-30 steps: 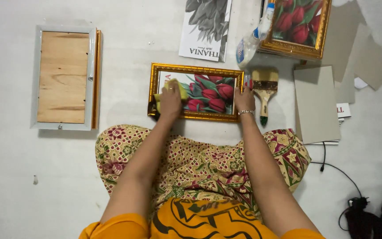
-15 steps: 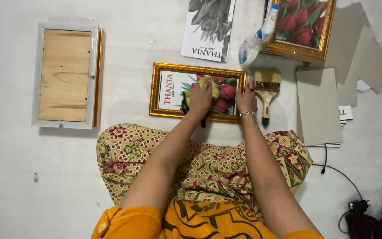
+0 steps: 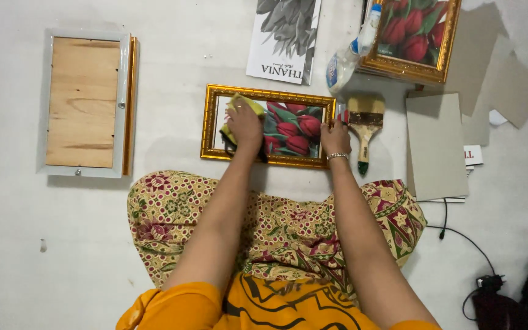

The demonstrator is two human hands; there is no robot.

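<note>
Gold frame (image 3: 268, 126) lying crosswise, left hand (image 3: 244, 125) pressing yellow cloth (image 3: 247, 105), right hand (image 3: 335, 137) flat on edge

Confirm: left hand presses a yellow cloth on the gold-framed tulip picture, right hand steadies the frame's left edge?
Not quite. In the head view the right hand steadies the right edge of the gold frame, not the left. The left hand does press the yellow cloth on it.

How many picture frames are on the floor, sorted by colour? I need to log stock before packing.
Gold frames with red tulip pictures: 2, one under both hands, one at the top right
Silver frame lying face down, wooden back up: 1
Gold frame edge showing beneath the silver one: 1
Total: 4
</note>
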